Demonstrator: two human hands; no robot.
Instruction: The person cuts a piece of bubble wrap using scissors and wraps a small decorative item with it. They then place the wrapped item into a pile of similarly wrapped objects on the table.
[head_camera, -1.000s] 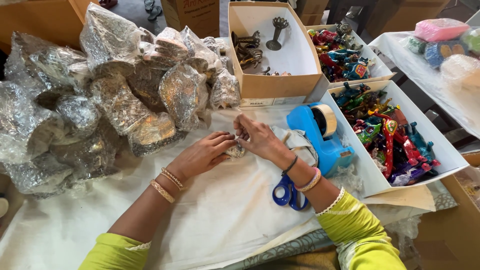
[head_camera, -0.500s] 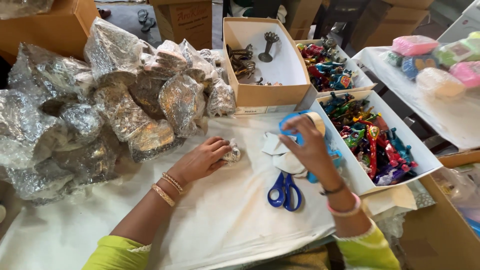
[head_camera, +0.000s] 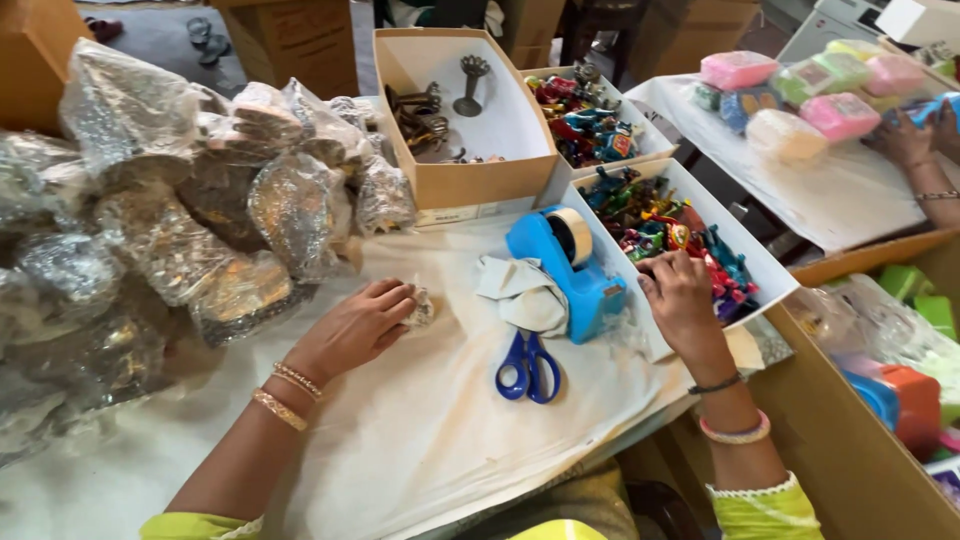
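Observation:
My left hand (head_camera: 362, 322) rests on the white cloth and is closed around a small wrapped bundle (head_camera: 420, 309). My right hand (head_camera: 678, 293) reaches into the near white box (head_camera: 768, 268) of small colourful figures (head_camera: 668, 222), fingers curled over them; whether it grips one is hidden. Between my hands stand a blue tape dispenser (head_camera: 567, 265), a crumpled cloth (head_camera: 523, 292) and blue-handled scissors (head_camera: 529, 366).
A heap of shiny plastic-wrapped parcels (head_camera: 180, 220) fills the left. Behind are a cardboard box with metal pieces (head_camera: 462, 110) and a second box of figures (head_camera: 590, 120). Another person's hand (head_camera: 905, 140) works among pastel packets (head_camera: 800, 95) at the right. A cardboard edge (head_camera: 850, 430) borders the right.
My right hand left the bundle, passed over the tape dispenser and moved right into the box of figures. My left hand stayed on the bundle.

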